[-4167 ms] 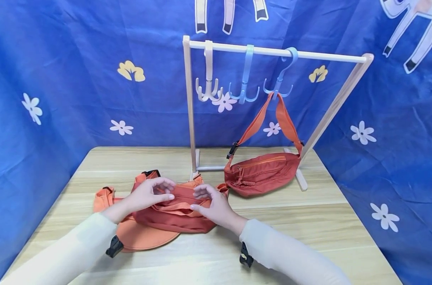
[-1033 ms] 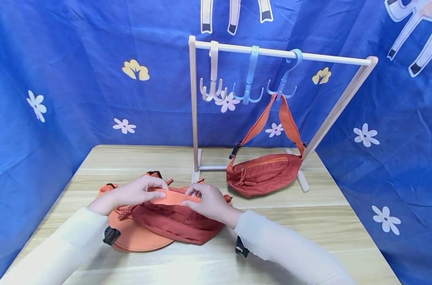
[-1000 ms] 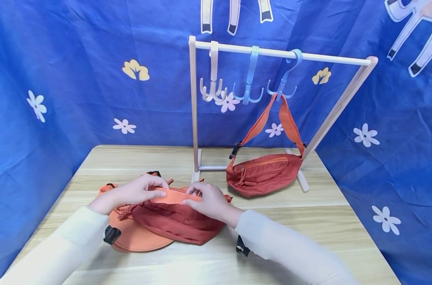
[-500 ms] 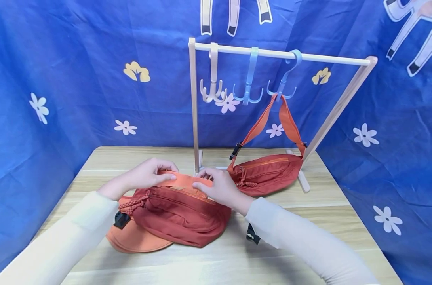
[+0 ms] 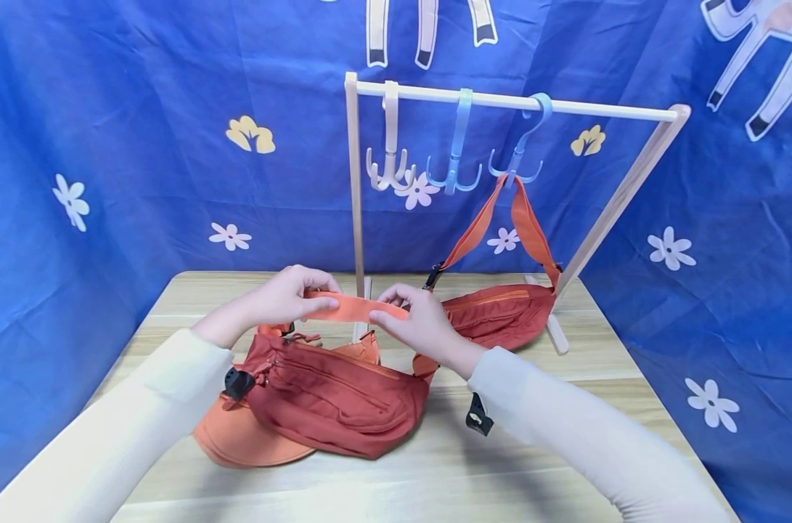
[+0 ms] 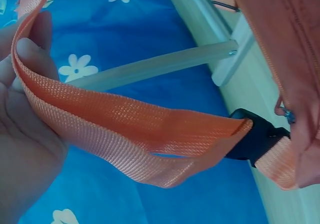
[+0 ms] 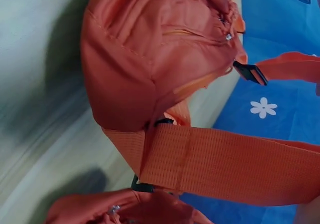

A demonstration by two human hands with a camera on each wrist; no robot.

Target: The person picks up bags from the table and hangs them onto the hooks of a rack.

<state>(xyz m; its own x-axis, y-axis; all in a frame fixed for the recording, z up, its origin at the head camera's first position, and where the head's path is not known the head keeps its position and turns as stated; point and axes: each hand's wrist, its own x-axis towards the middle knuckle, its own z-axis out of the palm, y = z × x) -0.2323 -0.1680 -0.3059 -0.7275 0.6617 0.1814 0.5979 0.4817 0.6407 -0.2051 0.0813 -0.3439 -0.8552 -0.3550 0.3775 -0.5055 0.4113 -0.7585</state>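
In the head view, a dark red waist bag [image 5: 337, 399] rests on the table, its zipped front towards me. Its orange strap [image 5: 353, 309] is raised above and behind it, stretched between both hands. My left hand [image 5: 291, 294] pinches the strap between thumb and fingers; my right hand [image 5: 418, 319] pinches it a little further right. The left wrist view shows the webbing [image 6: 125, 116] looped and running to a black buckle [image 6: 250, 136] beside the bag. In the right wrist view, the strap [image 7: 240, 164] joins the bag's end. An orange cap brim [image 5: 252, 436] sticks out underneath.
Behind stands a wooden rack [image 5: 631, 181] with a white multi-hook [image 5: 390, 145] and blue hooks [image 5: 457, 145] on its bar. Another red waist bag [image 5: 496, 316] hangs from the rightmost hook [image 5: 523, 138], near my right hand. Blue patterned cloth [image 5: 141, 145] encloses the table.
From lying over the bag with both hands near it, the strap has been gripped and raised up and away to the back. The bag's front is now uncovered, its body still on the table.
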